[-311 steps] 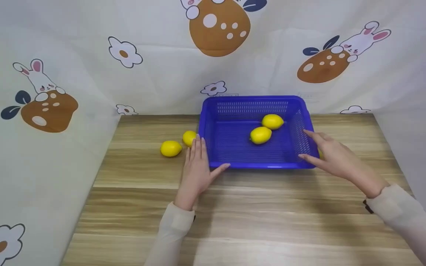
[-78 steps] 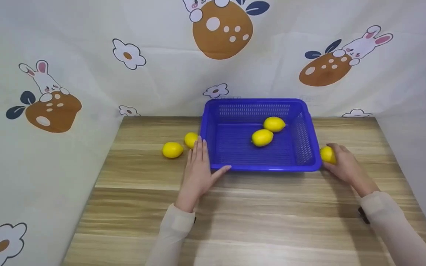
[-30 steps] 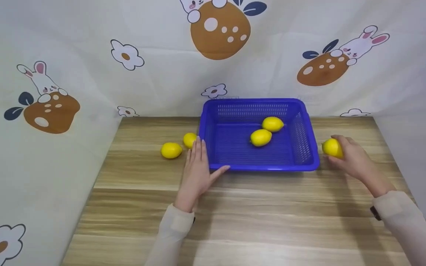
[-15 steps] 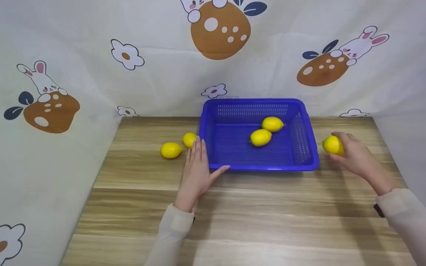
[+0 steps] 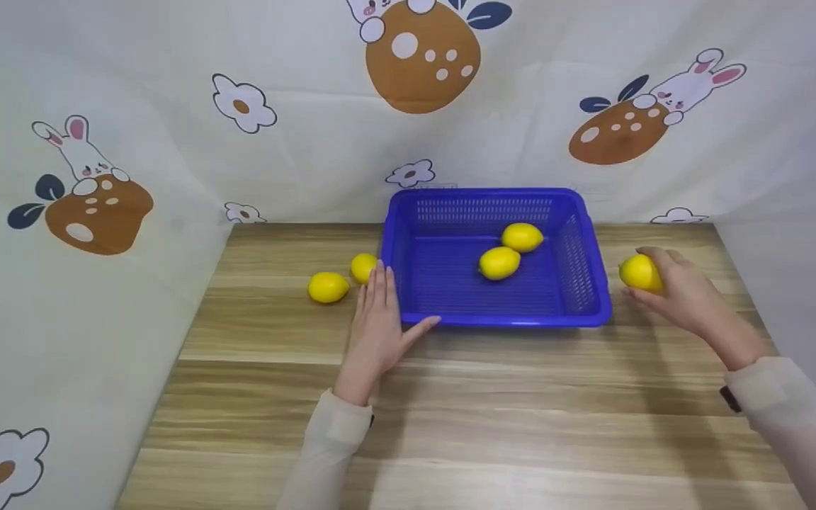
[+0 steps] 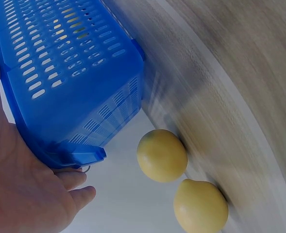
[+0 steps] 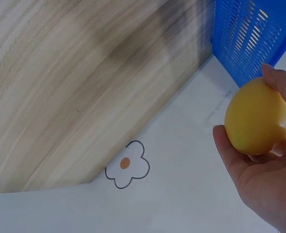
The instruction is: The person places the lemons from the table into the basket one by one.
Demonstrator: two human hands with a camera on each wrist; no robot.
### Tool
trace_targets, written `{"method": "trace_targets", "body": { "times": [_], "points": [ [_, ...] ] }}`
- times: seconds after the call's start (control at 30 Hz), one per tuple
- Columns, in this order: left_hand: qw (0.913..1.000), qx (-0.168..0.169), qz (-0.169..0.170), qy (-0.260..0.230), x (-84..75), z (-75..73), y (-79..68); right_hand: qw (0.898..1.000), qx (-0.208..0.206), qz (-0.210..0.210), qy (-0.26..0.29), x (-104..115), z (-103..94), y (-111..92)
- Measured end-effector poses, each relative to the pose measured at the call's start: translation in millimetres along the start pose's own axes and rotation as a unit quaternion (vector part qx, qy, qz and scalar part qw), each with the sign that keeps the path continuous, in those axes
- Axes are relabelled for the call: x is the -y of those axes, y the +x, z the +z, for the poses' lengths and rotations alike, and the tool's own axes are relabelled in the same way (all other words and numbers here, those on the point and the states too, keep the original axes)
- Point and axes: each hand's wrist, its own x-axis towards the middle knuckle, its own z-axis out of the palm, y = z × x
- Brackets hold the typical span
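A blue slotted plastic basket [image 5: 443, 283] stands near the back of the wooden table, with two yellow lemons [image 5: 499, 263] touching each other inside it. My left hand [image 5: 377, 326] lies along the basket's left rim, fingers straight and thumb spread over the front left corner. To the right of the basket, my right hand [image 5: 684, 294] grips another lemon [image 5: 639, 273] between thumb and fingers. The right wrist view shows this held lemon [image 7: 257, 116] raised off the table, beside the basket's slotted wall [image 7: 249, 39].
Two more lemons rest on the table left of the basket: one lemon [image 5: 327, 287] farther out, the other lemon [image 5: 363, 268] close to my left fingertips. A pale cloth [image 5: 309, 142] printed with rabbits and flowers hangs behind and at the sides of the wooden table [image 5: 486, 411].
Since the earliest frame, my right hand has left the basket's right rim and taken hold of the lemon beside it. That lemon has risen slightly and moved right. My left hand has stayed in place.
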Motion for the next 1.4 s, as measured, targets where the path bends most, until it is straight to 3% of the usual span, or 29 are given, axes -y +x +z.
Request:
{"method": "trace_targets", "body": {
  "times": [0.33,0.63,1.4],
  "points": [
    [0.9999,0.01,-0.004,0.001,-1.7,-0.6,1.3,1.0,0.019,0.01,-0.004,5,-6.8,2],
    [1.0,0.007,0.0,0.002,-0.7,1.3,2.4,0.999,-0.011,-0.029,-0.007,10,-8.1,3],
    [1.0,-0.001,0.0,0.0,0.2,1.6,1.1,0.999,0.013,-0.035,-0.014,31,-15.3,10]
  ]
}}
